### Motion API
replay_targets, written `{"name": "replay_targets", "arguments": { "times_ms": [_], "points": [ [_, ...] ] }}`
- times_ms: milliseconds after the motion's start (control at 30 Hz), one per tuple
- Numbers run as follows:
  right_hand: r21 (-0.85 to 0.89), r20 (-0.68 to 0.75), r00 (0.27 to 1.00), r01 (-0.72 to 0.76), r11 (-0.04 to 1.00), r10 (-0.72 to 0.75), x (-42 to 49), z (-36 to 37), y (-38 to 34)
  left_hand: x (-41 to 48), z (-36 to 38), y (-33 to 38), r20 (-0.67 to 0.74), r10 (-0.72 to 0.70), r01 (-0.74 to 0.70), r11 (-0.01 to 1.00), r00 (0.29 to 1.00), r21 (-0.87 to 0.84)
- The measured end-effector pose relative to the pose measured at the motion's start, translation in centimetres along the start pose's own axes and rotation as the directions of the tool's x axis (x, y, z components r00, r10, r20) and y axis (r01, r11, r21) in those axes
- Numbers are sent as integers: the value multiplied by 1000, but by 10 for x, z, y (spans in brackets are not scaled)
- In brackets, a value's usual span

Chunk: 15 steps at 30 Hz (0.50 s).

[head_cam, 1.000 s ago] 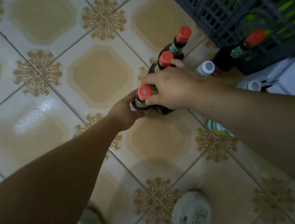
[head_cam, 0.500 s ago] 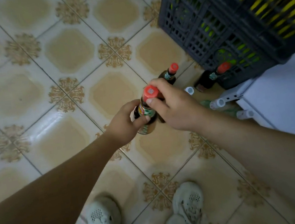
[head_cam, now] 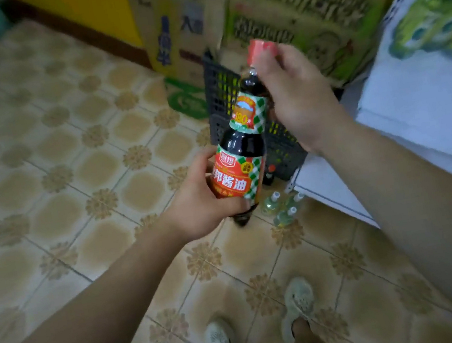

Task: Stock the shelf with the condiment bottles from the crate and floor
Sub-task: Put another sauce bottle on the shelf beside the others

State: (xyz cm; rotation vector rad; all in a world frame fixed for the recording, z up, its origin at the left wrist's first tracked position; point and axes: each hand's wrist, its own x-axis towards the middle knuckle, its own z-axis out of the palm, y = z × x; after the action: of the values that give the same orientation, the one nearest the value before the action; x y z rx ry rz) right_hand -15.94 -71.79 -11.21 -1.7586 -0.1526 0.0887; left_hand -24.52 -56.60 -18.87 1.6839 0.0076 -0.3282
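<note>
A soy sauce bottle (head_cam: 240, 151) with a red and green checked label is held tilted in the air between both hands. The left hand (head_cam: 197, 203) grips its lower body, fingers wrapped round the label. The right hand (head_cam: 295, 91) pinches the neck just under the red cap (head_cam: 261, 48).

Beyond the fingers stands a dark plastic crate (head_cam: 220, 91). Below them, on the patterned tiled floor (head_cam: 68, 167), stand a small dark bottle (head_cam: 269, 174) and clear white-capped bottles (head_cam: 282, 209). Right of the right hand's fingers is a white shelf unit (head_cam: 418, 115). Blurred cardboard boxes (head_cam: 303, 17) lean against a yellow wall (head_cam: 89, 2).
</note>
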Motion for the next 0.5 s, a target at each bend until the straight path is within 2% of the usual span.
{"name": "replay_targets", "arguments": {
  "times_ms": [100,167,333,500],
  "points": [
    [-55,-86,995,38,998,-42,-22,-26,-66,-30,16,66,-34,161,-161,987,986,6],
    [-36,-138,989,49,998,-54,-37,-48,-107,-46,23,99,17,219,-219,976,976,1],
    [-34,-267,959,94,995,-99,-80,-114,-186,-70,52,170,259,310,-290,950,915,-113],
    [-25,-400,897,196,980,-189,-136,-180,-228,-88,119,224,261,423,-415,906,868,-87]
  ]
}}
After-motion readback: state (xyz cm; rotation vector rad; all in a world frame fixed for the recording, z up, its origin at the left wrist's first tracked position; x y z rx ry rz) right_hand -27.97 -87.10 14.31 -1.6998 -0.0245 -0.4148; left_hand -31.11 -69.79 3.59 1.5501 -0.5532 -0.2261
